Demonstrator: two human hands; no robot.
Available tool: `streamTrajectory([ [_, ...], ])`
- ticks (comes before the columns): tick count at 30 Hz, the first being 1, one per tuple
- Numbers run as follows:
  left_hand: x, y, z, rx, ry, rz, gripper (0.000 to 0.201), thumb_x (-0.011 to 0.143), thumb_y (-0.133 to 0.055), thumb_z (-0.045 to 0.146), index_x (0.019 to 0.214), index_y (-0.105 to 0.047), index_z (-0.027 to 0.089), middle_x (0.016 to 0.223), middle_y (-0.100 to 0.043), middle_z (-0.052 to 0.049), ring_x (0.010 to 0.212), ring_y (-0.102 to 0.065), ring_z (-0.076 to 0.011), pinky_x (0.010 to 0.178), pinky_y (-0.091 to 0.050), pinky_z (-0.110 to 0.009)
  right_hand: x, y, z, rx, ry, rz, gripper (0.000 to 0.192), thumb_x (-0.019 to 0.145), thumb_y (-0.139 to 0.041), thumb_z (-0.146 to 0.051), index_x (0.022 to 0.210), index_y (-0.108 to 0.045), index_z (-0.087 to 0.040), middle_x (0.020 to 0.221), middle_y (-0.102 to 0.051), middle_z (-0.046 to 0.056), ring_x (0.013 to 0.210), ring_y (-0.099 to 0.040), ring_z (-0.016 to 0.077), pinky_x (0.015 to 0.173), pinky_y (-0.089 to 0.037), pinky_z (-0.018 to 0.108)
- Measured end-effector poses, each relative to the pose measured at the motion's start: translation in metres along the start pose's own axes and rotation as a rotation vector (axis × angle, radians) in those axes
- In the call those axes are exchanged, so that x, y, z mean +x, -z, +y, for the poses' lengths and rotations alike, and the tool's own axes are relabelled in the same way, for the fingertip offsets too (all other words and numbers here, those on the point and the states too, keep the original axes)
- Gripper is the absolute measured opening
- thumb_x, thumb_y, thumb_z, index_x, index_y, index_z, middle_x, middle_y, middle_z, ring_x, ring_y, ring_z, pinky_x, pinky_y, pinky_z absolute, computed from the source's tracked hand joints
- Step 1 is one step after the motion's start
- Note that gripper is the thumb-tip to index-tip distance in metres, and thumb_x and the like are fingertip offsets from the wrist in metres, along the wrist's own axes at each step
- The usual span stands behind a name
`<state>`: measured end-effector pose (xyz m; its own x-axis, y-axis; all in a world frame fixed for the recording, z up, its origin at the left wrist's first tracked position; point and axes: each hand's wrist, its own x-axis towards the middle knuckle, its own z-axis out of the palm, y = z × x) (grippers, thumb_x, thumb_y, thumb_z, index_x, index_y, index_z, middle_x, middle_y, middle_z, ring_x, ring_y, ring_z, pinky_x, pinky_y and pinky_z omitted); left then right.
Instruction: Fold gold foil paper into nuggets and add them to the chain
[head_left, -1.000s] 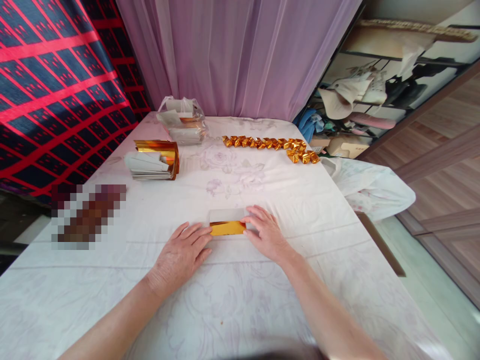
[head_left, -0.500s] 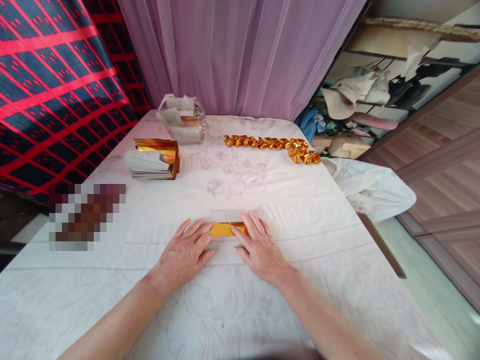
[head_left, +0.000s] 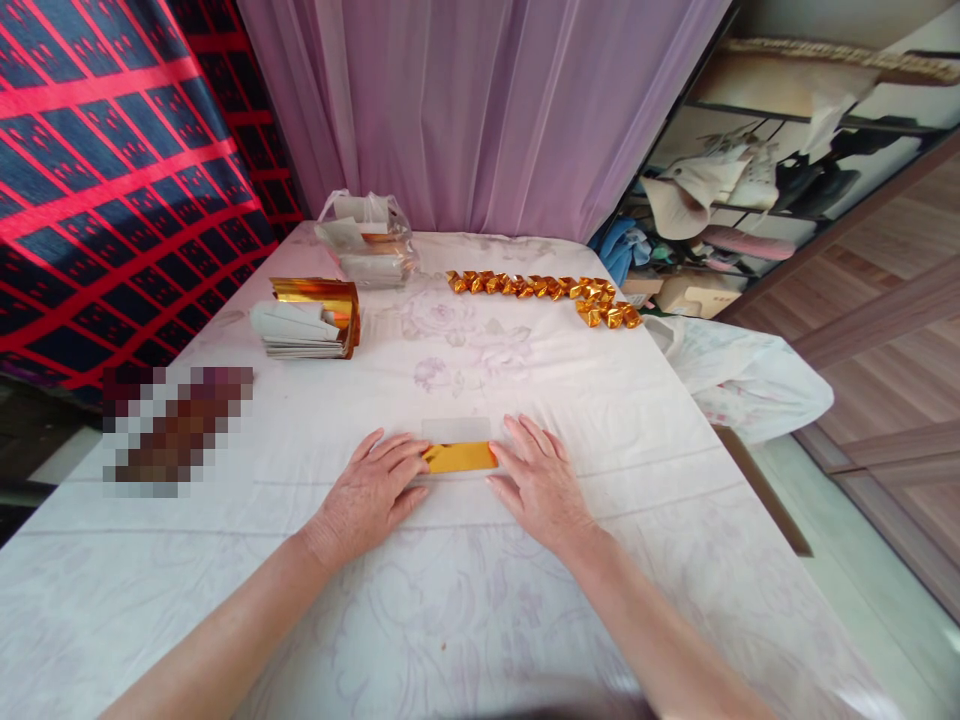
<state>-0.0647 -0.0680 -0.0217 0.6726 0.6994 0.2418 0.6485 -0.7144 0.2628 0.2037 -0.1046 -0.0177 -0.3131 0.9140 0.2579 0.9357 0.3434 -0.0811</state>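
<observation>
A sheet of gold foil paper [head_left: 461,457] lies on the cloth-covered table, its near part folded over so the shiny gold side shows. Beyond the fold its pale back [head_left: 455,430] faces up. My left hand [head_left: 375,490] rests at the left end of the gold strip, fingers stretched out and fingertips touching it. At the right end, my right hand [head_left: 544,480] lies with its fingers spread, the index fingertip on the strip's edge. Neither hand grips anything.
A bent stack of gold foil paper [head_left: 300,330] lies at the left. Behind it is a clear plastic bag [head_left: 367,240] with more paper. Several folded gold pieces [head_left: 547,287] form rows at the back right. A blurred patch [head_left: 180,430] covers something on the left.
My right hand has slid to the right along the folded strip, uncovering more gold. The left hand stays nearly in place.
</observation>
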Motion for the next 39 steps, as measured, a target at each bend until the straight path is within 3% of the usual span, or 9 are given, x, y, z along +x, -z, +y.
streamTrajectory([
  [5, 0.000, -0.003, 0.005, -0.026, 0.023, 0.032, 0.020, 0.095, -0.053, 0.031, 0.111, -0.065, 0.025, 0.123, -0.067, -0.005, 0.117, -0.059, -0.0222, 0.114, -0.030, -0.051, 0.023, -0.001, 0.008, -0.009, 0.148, 0.085, 0.015, 0.093, -0.062, -0.025, 0.105, -0.071, -0.024, 0.134, -0.062, 0.010, 0.122, -0.054, 0.0268, 0.091, -0.045, 0.041],
  [10, 0.008, -0.003, 0.015, -0.010, 0.012, 0.055, 0.020, 0.094, -0.057, 0.029, 0.111, -0.068, 0.026, 0.106, -0.070, -0.002, 0.100, -0.063, -0.0199, 0.109, -0.034, -0.050, 0.036, -0.009, 0.019, 0.004, 0.202, 0.152, 0.017, 0.097, -0.056, -0.021, 0.101, -0.072, -0.023, 0.118, -0.069, 0.007, 0.107, -0.060, 0.0226, 0.084, -0.045, 0.037],
  [17, 0.025, -0.005, 0.026, 0.125, -0.004, 0.157, 0.014, 0.095, -0.059, 0.029, 0.099, -0.072, 0.024, 0.083, -0.068, 0.001, 0.078, -0.060, -0.0169, 0.097, -0.038, -0.043, 0.029, -0.015, 0.008, 0.122, 0.281, 0.172, 0.017, 0.096, -0.056, -0.019, 0.102, -0.071, -0.023, 0.114, -0.070, 0.006, 0.105, -0.061, 0.0208, 0.086, -0.047, 0.036],
  [27, 0.030, -0.007, 0.027, 0.026, 0.061, 0.196, 0.020, 0.098, -0.055, 0.033, 0.092, -0.072, 0.023, 0.081, -0.067, 0.001, 0.078, -0.059, -0.0170, 0.092, -0.038, -0.040, 0.029, -0.012, -0.009, 0.283, 0.309, 0.125, 0.014, 0.096, -0.057, -0.022, 0.102, -0.069, -0.021, 0.108, -0.071, 0.005, 0.098, -0.062, 0.0199, 0.087, -0.049, 0.036],
  [39, 0.025, -0.005, 0.016, -0.124, 0.060, 0.100, 0.016, 0.094, -0.060, 0.032, 0.101, -0.071, 0.022, 0.089, -0.068, -0.002, 0.085, -0.058, -0.0193, 0.083, -0.043, -0.037, 0.032, -0.014, -0.020, 0.276, 0.263, 0.149, 0.019, 0.100, -0.050, -0.020, 0.094, -0.068, -0.019, 0.101, -0.072, 0.003, 0.090, -0.062, 0.0170, 0.079, -0.046, 0.033],
])
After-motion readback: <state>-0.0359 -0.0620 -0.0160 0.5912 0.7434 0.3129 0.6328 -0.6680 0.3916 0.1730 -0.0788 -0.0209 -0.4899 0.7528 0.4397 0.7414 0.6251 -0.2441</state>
